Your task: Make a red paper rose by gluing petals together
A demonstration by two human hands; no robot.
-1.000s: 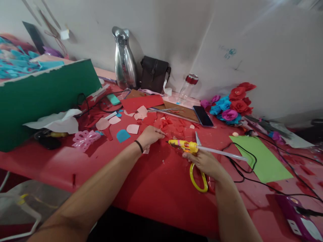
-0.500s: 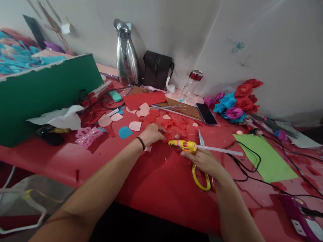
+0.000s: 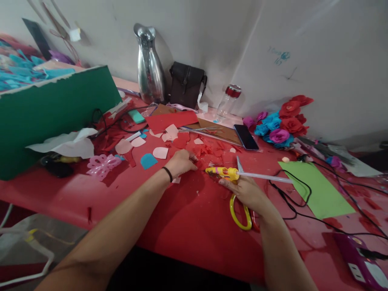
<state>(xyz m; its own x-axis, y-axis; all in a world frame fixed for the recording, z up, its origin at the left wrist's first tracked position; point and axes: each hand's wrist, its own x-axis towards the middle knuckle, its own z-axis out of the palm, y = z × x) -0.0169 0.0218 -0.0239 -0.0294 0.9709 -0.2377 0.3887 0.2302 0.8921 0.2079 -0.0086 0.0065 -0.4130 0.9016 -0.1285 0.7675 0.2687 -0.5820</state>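
Observation:
My right hand point(image 3: 247, 192) is closed round a yellow glue gun point(image 3: 222, 172) with a clear glue stick point(image 3: 266, 177) poking out of its back; the nozzle points left. My left hand point(image 3: 181, 162), with a black band on the wrist, rests fingers curled on the red table point(image 3: 188, 218) among small red paper pieces point(image 3: 203, 150), just left of the nozzle. What its fingers pinch is too small to make out. Yellow-handled scissors point(image 3: 240, 210) lie under my right hand.
Pink and blue paper cut-outs point(image 3: 148, 161) lie to the left, beside a green box point(image 3: 54, 109). A phone point(image 3: 246, 137), paper roses point(image 3: 280, 123), a green sheet point(image 3: 315, 188) and black cables point(image 3: 291, 198) sit to the right. A metal jug point(image 3: 148, 64) and brown bag point(image 3: 185, 85) stand by the wall.
Both hands stay almost in place; the glue gun's nozzle has dipped slightly lower toward the red pieces by my left hand.

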